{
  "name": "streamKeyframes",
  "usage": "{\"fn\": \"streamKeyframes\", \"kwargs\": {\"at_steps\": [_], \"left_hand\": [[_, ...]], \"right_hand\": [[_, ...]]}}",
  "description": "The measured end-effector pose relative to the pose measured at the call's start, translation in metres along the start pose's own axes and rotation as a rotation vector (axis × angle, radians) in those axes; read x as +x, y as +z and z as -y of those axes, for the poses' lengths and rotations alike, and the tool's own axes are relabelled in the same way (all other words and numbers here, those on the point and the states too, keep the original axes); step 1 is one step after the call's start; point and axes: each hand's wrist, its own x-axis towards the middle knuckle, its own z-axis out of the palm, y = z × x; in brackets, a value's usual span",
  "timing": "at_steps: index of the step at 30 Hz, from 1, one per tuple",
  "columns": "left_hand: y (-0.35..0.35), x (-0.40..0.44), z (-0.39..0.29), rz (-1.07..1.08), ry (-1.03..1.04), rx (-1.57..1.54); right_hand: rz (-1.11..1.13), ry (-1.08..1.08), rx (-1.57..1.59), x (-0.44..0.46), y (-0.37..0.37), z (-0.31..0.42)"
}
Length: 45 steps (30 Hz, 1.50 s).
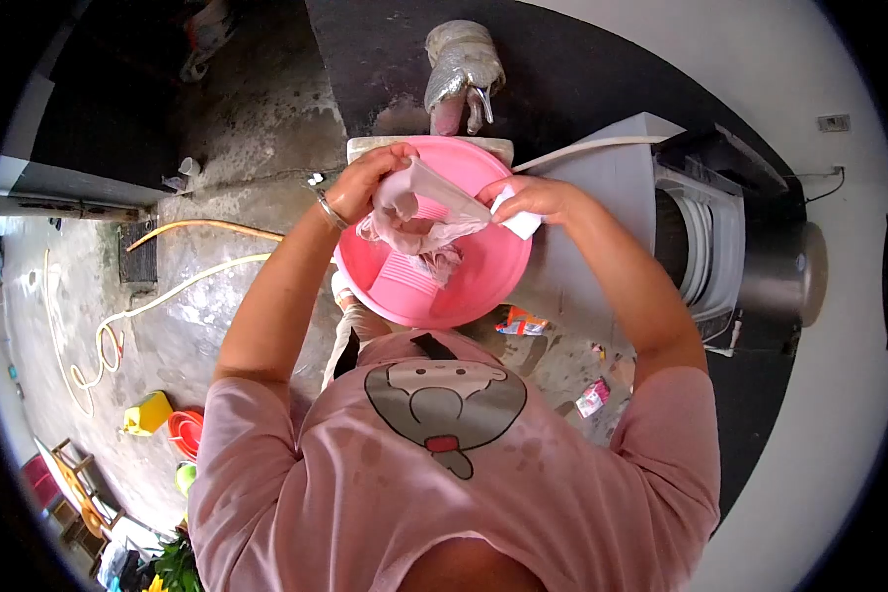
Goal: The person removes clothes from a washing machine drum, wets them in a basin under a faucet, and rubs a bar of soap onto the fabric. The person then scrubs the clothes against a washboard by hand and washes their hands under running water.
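A pale pink wet-looking garment (409, 232) is stretched above a round pink basin (493, 276) with a ribbed washboard (405, 271) moulded inside it. My left hand (365, 183) is closed on the garment's upper left part, and a bracelet circles that wrist. Between the fingers of my right hand (541, 197) is a white bar of soap (523, 223), close against the garment's right end. Whether those fingers also pinch the cloth, I cannot tell. The garment's lower end hangs bunched near the washboard.
A wrapped tap (464, 74) stands behind the basin. To the right is a white washing machine (602, 237) with a pale hose (592, 148). On the floor lie yellowish hoses (178, 286), a yellow jug (148, 413), a red basin (185, 434) and packets (521, 322).
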Motion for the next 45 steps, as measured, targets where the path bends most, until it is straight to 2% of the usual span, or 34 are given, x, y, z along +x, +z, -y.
{"fn": "streamKeyframes", "kwargs": {"at_steps": [3,6,7,9,10,13,16,19,22,24,26,29,31,34,36,37,38,39,41,44,45], "left_hand": [[-0.002,-0.006,-0.003,0.049,-0.096,0.060],[-0.010,-0.007,0.007,0.145,-0.449,-0.088],[-0.008,-0.007,0.016,0.055,-0.479,-0.038],[0.004,-0.008,0.033,0.078,-0.426,-0.211],[0.007,-0.006,0.043,0.125,-0.391,-0.326],[0.030,-0.004,0.048,-0.008,-0.223,-0.485],[0.018,0.014,0.082,-0.100,-0.030,-0.584],[0.036,0.015,0.085,-0.151,0.034,-0.563],[0.035,0.016,0.095,-0.165,0.102,-0.545],[0.038,0.014,0.096,-0.255,0.057,-0.587],[0.033,0.012,0.093,-0.257,0.116,-0.484],[0.028,0.020,0.097,-0.335,0.188,-0.295],[0.023,0.024,0.106,-0.421,0.238,-0.163],[-0.024,0.049,0.135,-0.241,0.257,-0.422],[-0.039,0.048,0.118,-0.274,0.370,0.302],[-0.039,0.048,0.115,-0.378,0.347,0.038],[-0.037,0.049,0.110,-0.477,0.321,-0.226],[-0.036,0.051,0.105,-0.487,0.258,-0.374],[-0.006,0.038,0.081,-0.622,0.165,-0.458],[0.014,0.045,0.071,-0.720,0.150,-0.296],[0.003,0.043,0.083,-0.663,0.218,-0.283]], "right_hand": [[-0.031,0.015,-0.121,0.003,-0.009,0.000],[-0.163,-0.081,-0.106,0.010,-0.015,0.003],[-0.224,-0.132,-0.102,0.015,-0.015,0.004],[-0.299,-0.220,-0.071,0.022,-0.005,0.009],[-0.472,-0.306,-0.086,0.025,0.004,0.008],[-0.940,-0.541,-0.077,0.038,0.029,-0.007],[-0.803,-0.503,0.068,0.015,0.090,-0.005],[-1.077,-0.659,-0.313,0.036,0.122,-0.023],[-1.204,-0.573,-0.385,0.043,0.122,-0.024],[-1.131,-0.673,-0.410,0.047,0.113,-0.030],[-0.998,-0.776,-0.340,0.044,0.108,-0.030],[-0.669,-0.587,0.048,0.031,0.111,-0.025],[-0.579,-0.616,0.053,0.030,0.120,-0.021],[-0.472,-0.641,0.061,0.036,0.141,-0.021],[-0.538,-0.781,-0.130,0.041,0.156,-0.024],[-0.488,-0.742,-0.056,0.038,0.164,-0.023],[-0.502,-0.742,-0.128,0.033,0.169,-0.020],[-0.515,-0.742,-0.199,0.030,0.172,-0.017],[-0.537,-0.747,-0.290,0.025,0.177,-0.010],[-0.520,-0.787,-0.298,0.030,0.181,-0.011],[-0.503,-0.819,-0.308,0.031,0.182,-0.011]]}}
